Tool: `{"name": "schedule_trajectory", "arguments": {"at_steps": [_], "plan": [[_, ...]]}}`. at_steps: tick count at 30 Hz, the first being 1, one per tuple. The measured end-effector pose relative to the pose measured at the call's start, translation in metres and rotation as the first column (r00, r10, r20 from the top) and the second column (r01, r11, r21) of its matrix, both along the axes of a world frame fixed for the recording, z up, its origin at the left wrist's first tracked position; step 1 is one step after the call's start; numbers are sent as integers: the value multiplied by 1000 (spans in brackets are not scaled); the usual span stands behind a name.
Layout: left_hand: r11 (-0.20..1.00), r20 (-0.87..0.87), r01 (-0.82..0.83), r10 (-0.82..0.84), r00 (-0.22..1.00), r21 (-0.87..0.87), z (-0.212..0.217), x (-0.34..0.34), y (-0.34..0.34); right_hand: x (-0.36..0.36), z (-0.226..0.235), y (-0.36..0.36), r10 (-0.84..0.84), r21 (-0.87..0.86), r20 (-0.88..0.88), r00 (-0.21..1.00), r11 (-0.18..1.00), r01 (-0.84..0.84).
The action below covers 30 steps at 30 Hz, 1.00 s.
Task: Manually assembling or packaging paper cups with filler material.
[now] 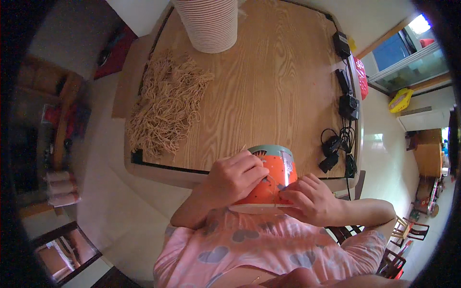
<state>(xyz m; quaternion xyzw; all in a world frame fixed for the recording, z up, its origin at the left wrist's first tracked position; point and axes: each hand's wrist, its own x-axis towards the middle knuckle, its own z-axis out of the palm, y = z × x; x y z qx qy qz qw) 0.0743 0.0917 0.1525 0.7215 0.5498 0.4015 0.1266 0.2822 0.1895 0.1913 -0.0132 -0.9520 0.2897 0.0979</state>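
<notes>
An orange paper bucket (270, 192) with a green band and dark printed figures lies against my chest, tilted at the table's near edge. Its wide pale rim is toward me. My left hand (236, 176) is closed at the bucket's left side, with its fingertips pinched on a thin tan string. My right hand (311, 199) is closed at the right side near the rim, its fingers pinched on the same string. Between the hands the string (272, 178) runs across the orange wall. My fingers hide parts of it.
A pile of loose tan strings (168, 103) lies on the left of the wood-grain table (259, 86). At the far side stands a tall stack of white paper buckets (209, 24). Black power adapters (349, 106) and coiled cables (346, 141) line the right edge.
</notes>
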Motion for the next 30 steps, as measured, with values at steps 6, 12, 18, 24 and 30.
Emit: {"name": "schedule_trajectory", "arguments": {"at_steps": [6,12,18,24,30], "plan": [[1000,5,-23,23,1000,2,-6,-2,3,5,-5,0,82,44,13,997,996,-83],[999,0,-44,44,999,18,-13,-2,4,1,-3,2,96,46,-54,994,995,-94],[999,18,-35,35,999,6,-13,-3,5,5,-3,1,121,42,7,993,992,-121],[1000,22,-25,25,999,7,-13,-3,7,5,-1,2,118,41,22,993,992,-119],[998,8,-52,52,999,24,-17,-7,10,2,2,2,103,61,11,995,993,-104]]}}
